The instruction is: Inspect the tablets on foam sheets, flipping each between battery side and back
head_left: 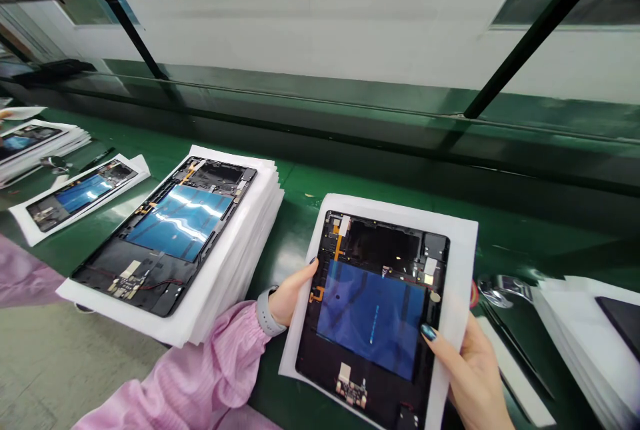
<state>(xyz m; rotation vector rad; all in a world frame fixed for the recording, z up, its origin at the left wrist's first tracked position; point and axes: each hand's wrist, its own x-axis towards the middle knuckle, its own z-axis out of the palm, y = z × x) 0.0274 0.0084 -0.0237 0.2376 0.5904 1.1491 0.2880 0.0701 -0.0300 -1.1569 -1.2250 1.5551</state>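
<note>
An opened tablet [380, 250] with its inner parts bared lies on a white foam sheet [463, 243], both held up over the bench. Blue film covers the battery in its middle; orange ribbon cables and small circuit boards show around it. My left hand [291, 293] grips the left edge, thumb on the frame, its other fingers hidden beneath. At the right edge, my right hand [470, 357] pinches tablet and sheet, the thumb resting near the blue film. Left of them, another opened tablet [175, 217] tops a tall stack of white sheets [240, 283].
Tweezers [520, 350], a white strip [520, 377] and a shiny metal object [505, 289] lie right, beside another stack [585, 330] topped by a dark panel. A co-worker's pink sleeve [25, 273] reaches in at left, near another opened tablet [83, 193]. A raised ledge [350, 150] backs the green bench.
</note>
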